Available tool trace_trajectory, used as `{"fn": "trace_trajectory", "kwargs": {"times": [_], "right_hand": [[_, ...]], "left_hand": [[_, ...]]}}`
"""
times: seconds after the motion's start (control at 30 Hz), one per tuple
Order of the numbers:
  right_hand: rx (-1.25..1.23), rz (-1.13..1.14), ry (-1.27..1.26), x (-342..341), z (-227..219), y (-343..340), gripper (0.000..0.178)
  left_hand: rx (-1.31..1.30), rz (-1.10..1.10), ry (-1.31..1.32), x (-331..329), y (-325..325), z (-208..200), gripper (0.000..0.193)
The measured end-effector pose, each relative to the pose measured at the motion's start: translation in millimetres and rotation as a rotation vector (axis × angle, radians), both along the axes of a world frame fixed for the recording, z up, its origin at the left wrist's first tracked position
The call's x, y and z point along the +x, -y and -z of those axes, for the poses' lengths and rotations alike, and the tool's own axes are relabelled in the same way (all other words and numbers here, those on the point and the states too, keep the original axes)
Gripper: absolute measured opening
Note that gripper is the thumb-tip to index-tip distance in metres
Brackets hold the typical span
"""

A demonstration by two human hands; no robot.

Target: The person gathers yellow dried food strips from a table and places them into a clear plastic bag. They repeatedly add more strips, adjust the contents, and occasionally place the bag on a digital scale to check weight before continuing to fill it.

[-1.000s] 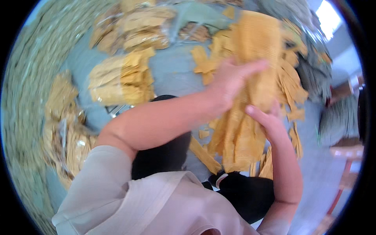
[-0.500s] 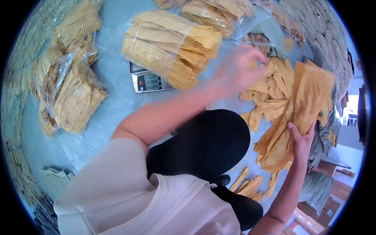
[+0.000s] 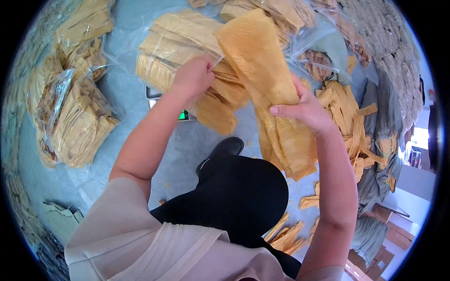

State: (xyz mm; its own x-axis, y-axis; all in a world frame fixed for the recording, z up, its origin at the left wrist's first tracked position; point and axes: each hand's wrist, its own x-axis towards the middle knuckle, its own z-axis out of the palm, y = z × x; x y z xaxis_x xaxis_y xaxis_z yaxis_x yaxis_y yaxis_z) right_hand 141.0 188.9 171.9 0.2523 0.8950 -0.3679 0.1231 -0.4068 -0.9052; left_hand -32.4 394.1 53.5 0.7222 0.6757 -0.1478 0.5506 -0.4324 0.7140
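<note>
My right hand (image 3: pixel 309 108) grips a long, wrinkled yellow-brown sheet (image 3: pixel 262 61), thumb on top and fingers underneath. The sheet's upper end lies against the right side of a clear plastic bag (image 3: pixel 161 40) packed with similar folded yellow sheets (image 3: pixel 218 112). That bag rests on a digital scale (image 3: pixel 152 95), mostly hidden beneath it, with a green-lit display peeking out below my left wrist. At the bag's open end my left hand (image 3: pixel 194 75) is closed, its fingertips pinching the plastic edge.
Filled bags of sheets (image 3: pixel 82 126) lie at the left, with more bags (image 3: pixel 267 18) at the back. Loose yellow strips (image 3: pixel 344 110) are heaped at right, and others (image 3: pixel 286 236) lie near my leg. Grey-green cloth (image 3: pixel 375 107) and cardboard boxes (image 3: pixel 382 260) stand at far right.
My right hand has carried the sheet left and up to the bag. My left hand has moved left from above the strips to the bag's edge. The scale display now glows green.
</note>
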Motion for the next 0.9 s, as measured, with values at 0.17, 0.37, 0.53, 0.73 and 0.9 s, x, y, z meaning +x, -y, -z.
{"fn": "trace_trajectory", "kwargs": {"times": [0.17,0.37,0.53,0.73,0.9], "right_hand": [[-0.221,-0.089,-0.025,8,51,-16,0.086],[-0.392,-0.195,-0.016,9,60,-27,0.078],[-0.483,-0.305,0.089,10,50,-41,0.074],[-0.564,-0.343,0.234,-3,27,-44,0.074],[-0.384,-0.326,0.144,0,22,-49,0.074]], "left_hand": [[-1.418,-0.066,0.646,-14,-54,15,0.009],[-0.296,-0.150,0.434,-3,2,-9,0.022],[-0.288,-0.208,0.488,-2,5,-6,0.029],[-0.297,-0.117,0.487,-11,0,5,0.025],[0.348,-0.133,0.292,-6,19,-10,0.016]]}}
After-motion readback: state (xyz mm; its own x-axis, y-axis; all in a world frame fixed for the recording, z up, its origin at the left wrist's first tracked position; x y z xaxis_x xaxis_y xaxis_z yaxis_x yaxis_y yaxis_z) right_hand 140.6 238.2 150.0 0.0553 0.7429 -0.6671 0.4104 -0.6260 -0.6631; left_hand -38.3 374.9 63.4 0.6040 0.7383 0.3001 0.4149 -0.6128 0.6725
